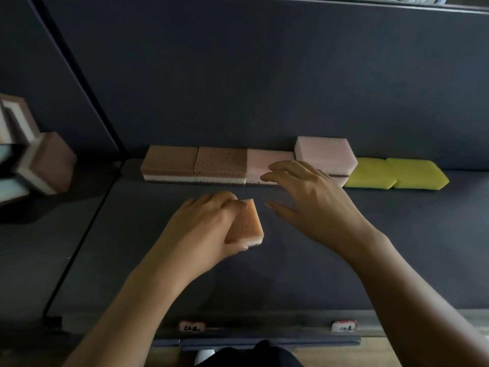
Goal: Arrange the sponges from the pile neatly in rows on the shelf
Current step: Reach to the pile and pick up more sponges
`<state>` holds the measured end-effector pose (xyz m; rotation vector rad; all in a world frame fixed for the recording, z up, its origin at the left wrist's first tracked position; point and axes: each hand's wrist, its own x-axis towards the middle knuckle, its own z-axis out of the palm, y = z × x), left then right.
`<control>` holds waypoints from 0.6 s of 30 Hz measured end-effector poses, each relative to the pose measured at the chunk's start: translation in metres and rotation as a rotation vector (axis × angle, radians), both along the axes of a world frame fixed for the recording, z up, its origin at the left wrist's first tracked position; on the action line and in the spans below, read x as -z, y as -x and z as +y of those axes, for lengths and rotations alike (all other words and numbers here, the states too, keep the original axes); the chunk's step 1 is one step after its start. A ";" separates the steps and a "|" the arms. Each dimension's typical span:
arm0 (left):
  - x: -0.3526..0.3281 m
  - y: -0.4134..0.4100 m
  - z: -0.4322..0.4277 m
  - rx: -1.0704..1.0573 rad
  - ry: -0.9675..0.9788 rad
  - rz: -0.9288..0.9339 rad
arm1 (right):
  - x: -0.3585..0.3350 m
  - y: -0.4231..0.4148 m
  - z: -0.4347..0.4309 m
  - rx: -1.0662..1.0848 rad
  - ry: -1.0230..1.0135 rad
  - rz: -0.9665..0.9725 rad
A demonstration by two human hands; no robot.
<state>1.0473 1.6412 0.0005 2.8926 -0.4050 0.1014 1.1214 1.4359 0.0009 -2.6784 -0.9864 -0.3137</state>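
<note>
Here orange sponge [247, 223], white-backed, tilted on edge.

Pretty dim and murky overall, brightest across the middle. Soft shadow lower left under the sponge pile [45, 165]. Mushy focus along the bottom edge, wide-angle bending toward the left side.

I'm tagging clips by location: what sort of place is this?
Probably a shop: a dark display shelf with handwritten labels on its front edge and sponges lined up along the back.
</note>
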 end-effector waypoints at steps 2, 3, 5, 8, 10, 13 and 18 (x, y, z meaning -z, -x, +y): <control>-0.002 -0.001 0.000 0.001 0.004 0.001 | 0.000 0.001 -0.002 0.007 -0.008 -0.003; -0.004 -0.002 -0.001 0.001 0.009 0.006 | 0.000 0.001 -0.004 0.009 -0.013 -0.004; -0.009 -0.005 -0.002 0.003 0.024 0.005 | -0.002 0.000 -0.006 0.020 -0.019 -0.009; -0.020 -0.014 -0.005 0.014 0.023 -0.026 | -0.008 -0.006 -0.012 0.050 -0.047 -0.024; -0.027 -0.022 -0.007 0.022 0.012 -0.044 | -0.014 -0.012 -0.018 0.078 -0.065 -0.046; -0.035 -0.038 -0.012 0.034 0.013 -0.050 | -0.020 -0.023 -0.028 0.141 -0.039 -0.063; -0.037 -0.061 -0.022 0.051 -0.027 -0.082 | -0.019 -0.043 -0.045 0.214 0.005 -0.019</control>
